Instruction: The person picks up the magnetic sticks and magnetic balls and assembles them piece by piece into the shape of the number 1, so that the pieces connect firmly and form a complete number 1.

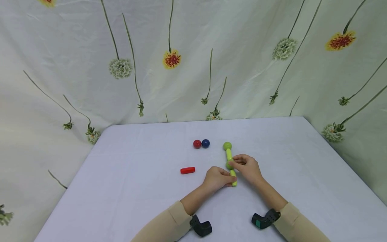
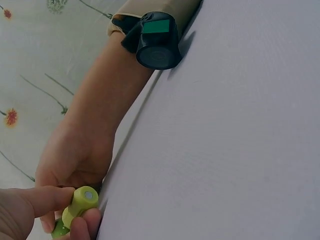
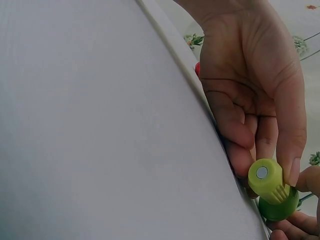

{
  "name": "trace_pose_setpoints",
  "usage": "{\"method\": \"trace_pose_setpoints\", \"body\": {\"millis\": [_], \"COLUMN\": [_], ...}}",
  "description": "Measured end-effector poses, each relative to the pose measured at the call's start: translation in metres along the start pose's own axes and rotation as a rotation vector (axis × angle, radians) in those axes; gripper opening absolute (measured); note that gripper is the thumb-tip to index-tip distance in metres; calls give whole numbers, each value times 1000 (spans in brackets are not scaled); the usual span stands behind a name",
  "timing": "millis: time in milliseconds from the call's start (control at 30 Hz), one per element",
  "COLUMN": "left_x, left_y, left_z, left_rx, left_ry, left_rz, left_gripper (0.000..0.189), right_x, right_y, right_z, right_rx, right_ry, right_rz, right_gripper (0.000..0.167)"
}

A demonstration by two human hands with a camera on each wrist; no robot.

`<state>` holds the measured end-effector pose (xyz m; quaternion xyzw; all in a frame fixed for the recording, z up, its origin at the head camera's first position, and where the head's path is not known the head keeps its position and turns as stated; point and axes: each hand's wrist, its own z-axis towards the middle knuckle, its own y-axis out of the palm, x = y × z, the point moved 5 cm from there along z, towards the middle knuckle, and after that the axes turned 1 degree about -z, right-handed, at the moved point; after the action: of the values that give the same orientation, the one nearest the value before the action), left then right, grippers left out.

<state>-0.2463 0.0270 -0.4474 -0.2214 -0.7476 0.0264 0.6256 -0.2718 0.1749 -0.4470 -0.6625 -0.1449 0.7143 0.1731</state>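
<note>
My left hand (image 1: 216, 178) pinches a short yellow-green magnetic rod (image 2: 84, 199) between thumb and fingers; a round grey metal disc shows in its free end. The rod's other end meets a green ball (image 3: 275, 210), which my right hand (image 1: 246, 167) grips with its fingertips. Beyond that ball a second yellow-green rod (image 1: 228, 154) runs away from me to another green ball (image 1: 227, 146). Together they form a nearly straight line over the right half of the table. Fingers partly cover the held ball.
Left of my hands a red rod (image 1: 187, 170) lies on the white-covered table (image 1: 145, 151). Farther back a red ball (image 1: 197, 144) and a dark blue ball (image 1: 205, 143) sit side by side. A flower-patterned cloth (image 1: 242, 84) hangs behind the table.
</note>
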Motion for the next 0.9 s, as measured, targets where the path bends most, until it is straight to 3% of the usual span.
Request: {"method": "trace_pose_setpoints", "body": {"millis": [300, 667, 900], "left_x": [2, -1, -1], "left_y": [0, 0, 0], "left_z": [0, 1, 2], "left_rx": [41, 61, 80], "left_ry": [32, 26, 39], "left_rz": [16, 25, 33], "left_gripper": [16, 16, 16], "right_x": [-1, 0, -3], "right_y": [0, 1, 0], "right_z": [0, 0, -2], "right_rx": [-1, -3, 24], "right_ry": [6, 0, -37], "right_rz": [-3, 0, -8], "right_gripper": [34, 35, 36]}}
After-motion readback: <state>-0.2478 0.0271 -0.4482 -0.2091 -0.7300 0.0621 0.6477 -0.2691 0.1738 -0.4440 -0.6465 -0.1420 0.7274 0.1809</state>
